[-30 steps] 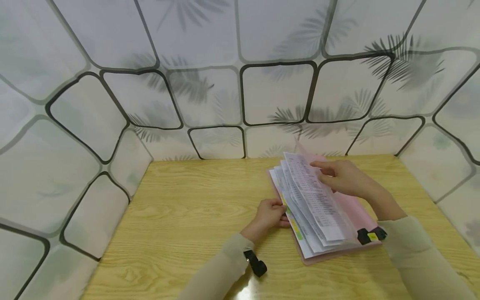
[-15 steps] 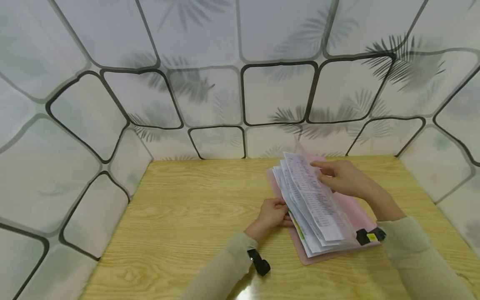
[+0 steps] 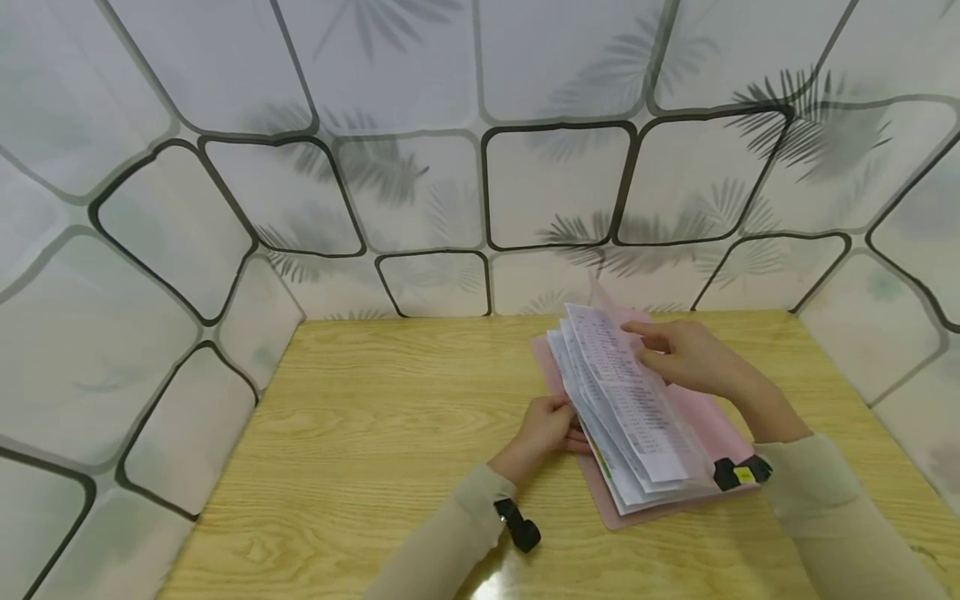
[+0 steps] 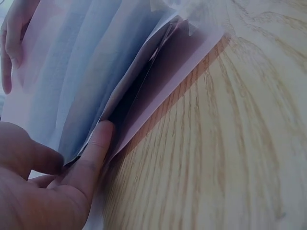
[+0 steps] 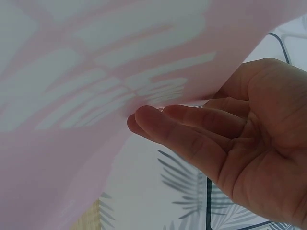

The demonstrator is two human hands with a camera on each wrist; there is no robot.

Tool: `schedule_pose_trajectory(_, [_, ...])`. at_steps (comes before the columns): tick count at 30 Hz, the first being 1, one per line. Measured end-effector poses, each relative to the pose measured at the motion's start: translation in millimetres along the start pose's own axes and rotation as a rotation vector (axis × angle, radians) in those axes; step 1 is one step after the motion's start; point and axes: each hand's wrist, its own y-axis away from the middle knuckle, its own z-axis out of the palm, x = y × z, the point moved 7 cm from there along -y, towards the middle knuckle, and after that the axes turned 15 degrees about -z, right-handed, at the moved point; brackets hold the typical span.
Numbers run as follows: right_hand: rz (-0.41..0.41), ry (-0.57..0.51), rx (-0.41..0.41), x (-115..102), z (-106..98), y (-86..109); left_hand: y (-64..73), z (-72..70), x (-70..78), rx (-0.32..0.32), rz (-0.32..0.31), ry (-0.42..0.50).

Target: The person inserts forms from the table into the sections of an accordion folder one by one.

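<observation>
A pink folder (image 3: 712,417) lies open at an angle on the right side of the table, full of printed sheets (image 3: 626,392) that fan upward. My left hand (image 3: 542,429) pinches the left edge of the lower sheets between thumb and fingers. In the left wrist view, one finger (image 4: 96,143) reaches under those sheets, above the pink back cover (image 4: 168,81). My right hand (image 3: 686,354) holds the raised translucent pink front cover by its edge. Seen from the right wrist, its fingertips meet at that cover (image 5: 144,62). Several page edges overlap and hide one another.
The wood-grain table (image 3: 375,433) extends left of the folder. Patterned walls (image 3: 420,183) enclose it at the back and both sides. A black wrist camera (image 3: 517,525) sits on the left sleeve, another (image 3: 742,472) on the right.
My left hand has shifted slightly right, moving the lower sheets inward. More of the pink back cover shows at left, and the yellow-green tabs are mostly covered. The right hand stays in place.
</observation>
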Motion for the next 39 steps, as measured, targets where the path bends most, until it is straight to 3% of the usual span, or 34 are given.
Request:
schedule_pose_trajectory(7, [0.006,-0.005,-0.003,-0.3,-0.3,-0.3,9.4,-4.0,-0.1,-0.011,-0.024,0.012])
schedule_pose_trajectory(15, [0.003,-0.018,0.010,-1.0,1.2,0.2,7.4,-0.5,0.1,0.016,0.041,-0.025])
schedule_pose_trajectory(28, [0.008,-0.035,0.008,1.1,4.4,0.6,6.0,-1.6,2.7,0.058,0.027,-0.052])
schedule_pose_trajectory(34, [0.007,-0.052,0.004,2.0,8.4,0.1,9.0,-9.1,2.7,0.061,0.030,-0.049])
schedule_pose_trajectory(39, [-0.004,-0.062,-0.007,6.7,20.6,-2.7,15.3,-24.1,7.0,0.091,0.022,-0.027])
